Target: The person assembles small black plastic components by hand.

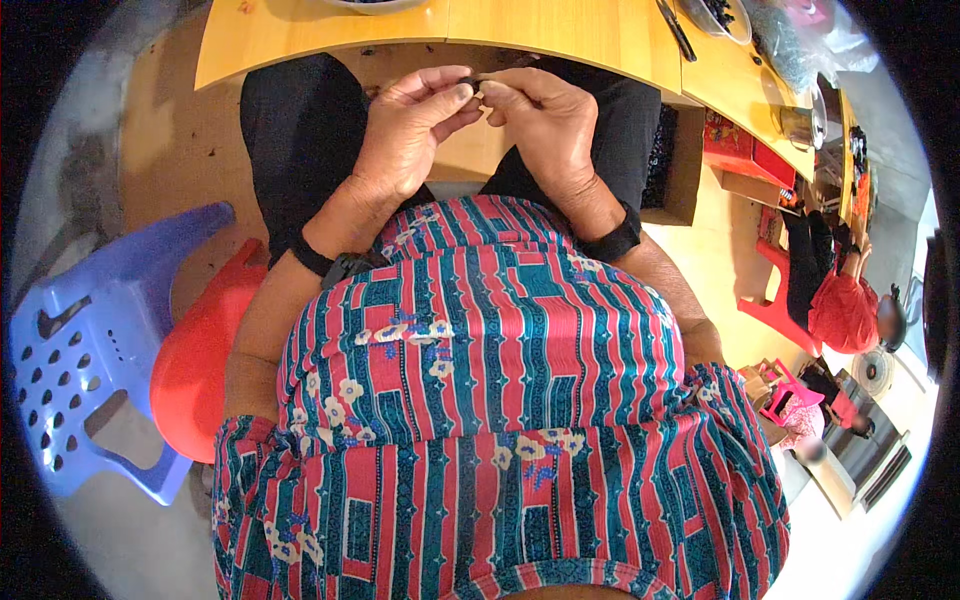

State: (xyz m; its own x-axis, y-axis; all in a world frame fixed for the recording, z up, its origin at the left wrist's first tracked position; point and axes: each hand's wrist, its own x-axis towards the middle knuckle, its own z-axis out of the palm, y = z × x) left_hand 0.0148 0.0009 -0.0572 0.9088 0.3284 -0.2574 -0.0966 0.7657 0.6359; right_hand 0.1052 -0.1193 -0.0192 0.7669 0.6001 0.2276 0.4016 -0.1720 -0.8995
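My left hand (415, 120) and my right hand (545, 115) meet above my lap, just in front of the table's near edge. Between the thumb and fingertips of both hands is a small black piece (470, 85), pinched from either side. Too little of it shows to tell its exact kind. Each wrist wears a black band. Both forearms come up from below, in front of a red and teal patterned garment.
A yellow wooden table (540, 30) curves across the top, with a bowl (375, 4) at its edge. To the right are a tub of black pieces (718, 18), a black-handled tool (676, 30) and a metal cup (797, 124). A blue plastic chair (100, 340) stands left; other people sit far right.
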